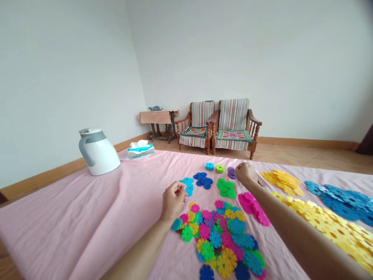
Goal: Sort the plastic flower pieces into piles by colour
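Observation:
My left hand (174, 198) is closed with its fingertips together, beside a small group of light blue notched plastic discs (189, 186). Whatever it may hold is hidden. My right hand (245, 173) is closed too, just right of some purple discs (231, 172); its fingertips are turned away from view. Between and around the hands lie dark blue discs (204, 180), green discs (226, 188) and pink discs (254, 208). A mixed pile of many-coloured discs (215, 239) spreads over the cloth in front of me.
Blue (209, 166) and lime (220, 168) disc stacks stand farther back. Large yellow discs (329, 217) and large blue discs (346, 199) lie right. On the pink cloth (72, 217) stand a white jug (101, 155) and tissue pack (141, 149). Two wooden armchairs (234, 116) stand beyond.

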A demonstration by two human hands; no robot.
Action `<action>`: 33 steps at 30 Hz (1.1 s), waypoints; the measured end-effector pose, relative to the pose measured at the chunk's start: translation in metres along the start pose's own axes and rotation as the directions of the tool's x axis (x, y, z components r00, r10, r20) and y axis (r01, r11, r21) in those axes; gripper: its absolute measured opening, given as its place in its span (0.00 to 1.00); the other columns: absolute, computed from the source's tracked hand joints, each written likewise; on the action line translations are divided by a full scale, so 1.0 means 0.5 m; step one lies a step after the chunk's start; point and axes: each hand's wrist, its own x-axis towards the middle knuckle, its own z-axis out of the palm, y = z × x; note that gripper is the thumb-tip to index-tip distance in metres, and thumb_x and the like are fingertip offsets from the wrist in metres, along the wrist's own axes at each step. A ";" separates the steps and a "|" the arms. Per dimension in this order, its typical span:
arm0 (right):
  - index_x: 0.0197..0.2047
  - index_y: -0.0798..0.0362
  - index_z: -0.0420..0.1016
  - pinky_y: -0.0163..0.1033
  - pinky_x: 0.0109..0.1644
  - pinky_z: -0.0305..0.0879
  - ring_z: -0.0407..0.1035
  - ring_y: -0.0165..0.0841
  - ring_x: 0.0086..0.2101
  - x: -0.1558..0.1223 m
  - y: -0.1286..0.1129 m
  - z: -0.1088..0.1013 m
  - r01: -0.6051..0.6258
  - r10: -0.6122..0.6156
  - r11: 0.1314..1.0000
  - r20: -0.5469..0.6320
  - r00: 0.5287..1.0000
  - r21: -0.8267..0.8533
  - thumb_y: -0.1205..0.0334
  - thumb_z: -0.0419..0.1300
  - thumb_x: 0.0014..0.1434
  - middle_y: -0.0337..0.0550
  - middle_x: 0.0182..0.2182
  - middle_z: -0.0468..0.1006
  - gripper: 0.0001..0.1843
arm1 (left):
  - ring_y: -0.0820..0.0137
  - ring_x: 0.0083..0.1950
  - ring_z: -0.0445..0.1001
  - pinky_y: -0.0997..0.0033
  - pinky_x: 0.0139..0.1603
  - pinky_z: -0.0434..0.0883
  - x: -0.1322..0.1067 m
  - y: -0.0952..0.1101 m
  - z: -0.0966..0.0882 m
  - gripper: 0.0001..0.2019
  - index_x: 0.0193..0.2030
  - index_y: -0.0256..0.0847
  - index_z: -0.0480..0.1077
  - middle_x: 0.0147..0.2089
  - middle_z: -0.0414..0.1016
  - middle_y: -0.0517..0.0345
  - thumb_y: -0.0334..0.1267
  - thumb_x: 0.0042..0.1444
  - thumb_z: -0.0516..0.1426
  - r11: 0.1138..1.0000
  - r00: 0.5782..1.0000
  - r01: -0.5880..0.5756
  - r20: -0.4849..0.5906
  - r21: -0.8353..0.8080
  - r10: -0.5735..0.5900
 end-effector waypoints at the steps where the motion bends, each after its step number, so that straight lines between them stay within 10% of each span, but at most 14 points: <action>1: 0.50 0.55 0.68 0.44 0.44 0.70 0.70 0.34 0.41 -0.005 -0.002 -0.004 -0.005 0.005 1.000 0.011 1.000 -0.012 0.57 0.56 0.61 0.46 0.46 0.72 0.16 | 0.74 0.16 0.68 0.77 0.19 0.66 0.000 0.000 0.000 0.09 0.28 0.38 0.68 0.20 0.71 0.62 0.42 0.48 0.56 1.000 1.000 0.001 -0.002 -0.005 -0.001; 8: 0.32 0.54 0.75 0.35 0.34 0.60 0.70 0.32 0.32 -0.110 -0.007 -0.059 0.206 -0.206 0.978 0.098 0.974 0.009 0.65 0.53 0.58 0.44 0.29 0.77 0.09 | 0.74 0.17 0.68 0.77 0.19 0.65 0.000 0.000 0.003 0.08 0.28 0.38 0.69 0.20 0.71 0.62 0.41 0.47 0.56 1.000 1.000 -0.001 -0.001 -0.018 0.001; 17: 0.36 0.50 0.78 0.32 0.41 0.61 0.71 0.31 0.37 -0.310 -0.046 -0.104 0.529 -0.575 0.817 0.263 0.775 0.227 0.66 0.54 0.56 0.41 0.34 0.78 0.11 | 0.74 0.17 0.68 0.77 0.20 0.65 0.003 -0.012 0.001 0.08 0.28 0.38 0.69 0.20 0.71 0.62 0.41 0.47 0.56 0.999 0.999 -0.042 0.002 0.011 0.042; 33: 0.35 0.55 0.74 0.38 0.39 0.56 0.67 0.37 0.37 -0.315 -0.083 -0.100 0.570 -0.562 0.815 0.380 0.735 0.103 0.72 0.55 0.44 0.47 0.35 0.74 0.13 | 0.75 0.17 0.68 0.78 0.20 0.65 0.005 -0.014 0.001 0.07 0.27 0.39 0.69 0.20 0.71 0.63 0.41 0.47 0.57 0.998 0.999 -0.052 0.004 0.019 0.052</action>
